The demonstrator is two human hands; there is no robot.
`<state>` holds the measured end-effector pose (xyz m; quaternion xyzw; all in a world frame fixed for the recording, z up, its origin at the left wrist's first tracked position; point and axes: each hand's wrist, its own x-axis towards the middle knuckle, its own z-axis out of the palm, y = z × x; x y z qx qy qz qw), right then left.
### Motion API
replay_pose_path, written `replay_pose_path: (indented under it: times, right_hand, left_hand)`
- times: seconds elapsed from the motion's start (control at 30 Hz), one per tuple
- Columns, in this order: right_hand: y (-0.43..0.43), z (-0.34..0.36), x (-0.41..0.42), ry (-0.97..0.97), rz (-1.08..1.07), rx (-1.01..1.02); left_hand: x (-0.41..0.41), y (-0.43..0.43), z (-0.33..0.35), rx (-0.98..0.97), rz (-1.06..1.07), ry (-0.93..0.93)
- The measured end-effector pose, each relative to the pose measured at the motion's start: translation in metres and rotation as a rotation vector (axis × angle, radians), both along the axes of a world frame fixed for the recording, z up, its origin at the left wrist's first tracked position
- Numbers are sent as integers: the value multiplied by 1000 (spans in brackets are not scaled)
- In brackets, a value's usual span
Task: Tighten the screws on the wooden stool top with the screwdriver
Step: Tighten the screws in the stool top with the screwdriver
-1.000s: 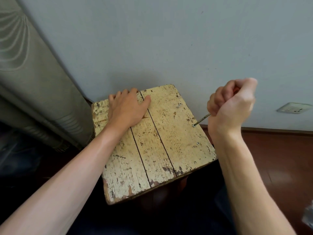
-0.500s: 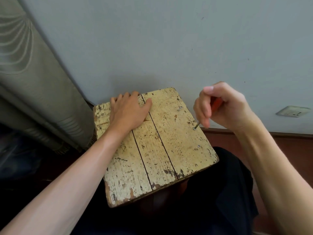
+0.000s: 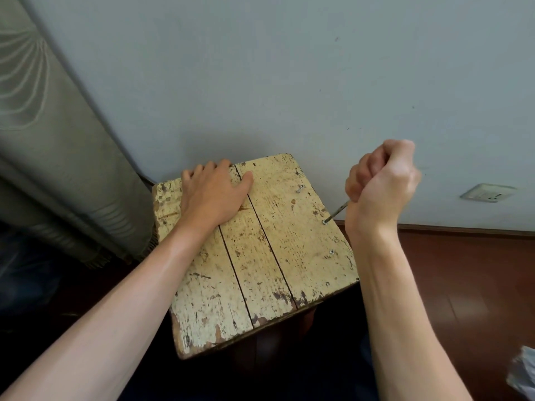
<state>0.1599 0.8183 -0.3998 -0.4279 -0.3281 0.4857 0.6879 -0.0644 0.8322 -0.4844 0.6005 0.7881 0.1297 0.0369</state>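
The stool top (image 3: 260, 241) is standing close to a pale wall (image 3: 289, 82), with its far corner pointing at the wall. A grey-green curtain (image 3: 58, 169) is hanging at the left, its hem reaching down beside the left edge of the top. A socket (image 3: 486, 193) is sitting low on the wall at the right; any marking on it is too small to read. A red-brown floor (image 3: 463, 285) is showing at the right, and a crumpled white item (image 3: 524, 374), cut off by the frame edge, is lying at the lower right.

Three cream planks with flaking paint are forming the top. Three screws are sitting in a row along the right plank:
- the far screw (image 3: 300, 188) is standing proud and tilted
- the middle screw (image 3: 325, 222) is lying under the tool tip
- the near screw (image 3: 331, 252) is sitting close to flush

The left hand (image 3: 214, 195) is pressing flat on the far part of the top, palm down, fingers straight. Its grip is apart and is holding nothing.

The right hand (image 3: 379, 186) is hovering just off the right edge, its grip clamped in a fist round the screwdriver (image 3: 338, 211). The fist is hiding the handle. Only the metal shaft is showing, slanting down and left, with its tip meeting the middle screw
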Motion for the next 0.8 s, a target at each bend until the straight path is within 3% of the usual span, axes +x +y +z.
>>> replay_pose_path:
  times: [0.17, 0.27, 0.4, 0.47, 0.8]
  right_hand:
    - [21, -2, 26, -88, 408, 64]
    - [37, 6, 40, -238, 680, 133]
    - [36, 9, 41, -325, 983, 99]
    - [31, 6, 34, -343, 881, 67]
    - [-2, 3, -3, -30, -10, 13]
  left_hand:
    - [0, -1, 0, -1, -4, 3]
    - [0, -1, 0, 0, -5, 0]
    - [0, -1, 0, 1, -4, -5]
    - [0, 0, 0, 1, 1, -6]
    - [0, 0, 1, -7, -2, 0]
